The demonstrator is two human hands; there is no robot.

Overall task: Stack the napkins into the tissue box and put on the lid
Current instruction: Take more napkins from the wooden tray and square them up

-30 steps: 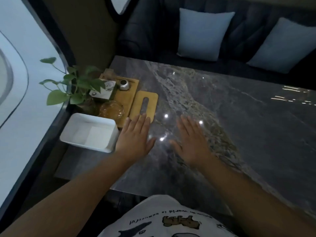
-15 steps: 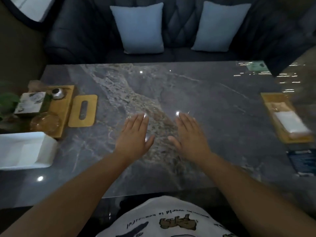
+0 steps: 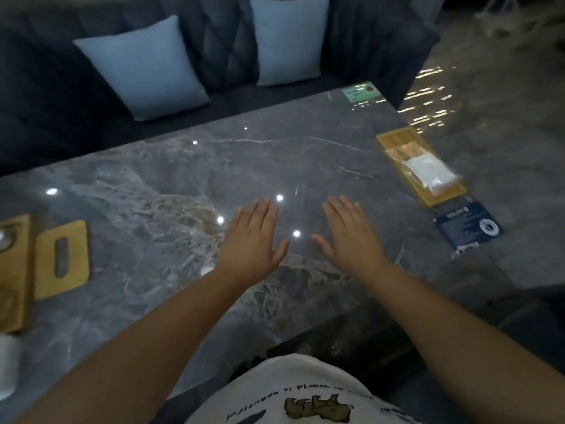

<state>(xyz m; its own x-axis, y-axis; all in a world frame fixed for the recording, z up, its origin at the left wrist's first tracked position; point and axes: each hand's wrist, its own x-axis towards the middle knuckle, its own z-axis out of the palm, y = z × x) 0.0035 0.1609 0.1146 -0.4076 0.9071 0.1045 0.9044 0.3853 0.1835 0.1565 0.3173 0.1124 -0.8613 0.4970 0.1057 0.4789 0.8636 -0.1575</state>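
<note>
My left hand [image 3: 252, 240] and my right hand [image 3: 350, 237] lie flat side by side, palms down with straight fingers, over the middle of the grey marble table [image 3: 171, 191]; neither holds anything. The wooden lid [image 3: 62, 258] with its long slot lies flat at the table's left. Only a corner of the white tissue box [image 3: 7, 367] shows at the lower left edge. A white pack of napkins [image 3: 431, 172] in clear wrap rests on a wooden tray [image 3: 394, 140] at the table's right edge, beyond my right hand.
A second wooden tray [image 3: 13, 276] sits left of the lid. A dark blue card [image 3: 469, 229] lies near the right edge, and a green card [image 3: 359, 91] at the far corner. A dark sofa with two pale cushions [image 3: 143, 65] stands behind the table.
The view has swung to the right: the tissue box, lid and left tray have slid towards the left edge, and the napkin tray now sits closer. Both hands stay flat and empty.
</note>
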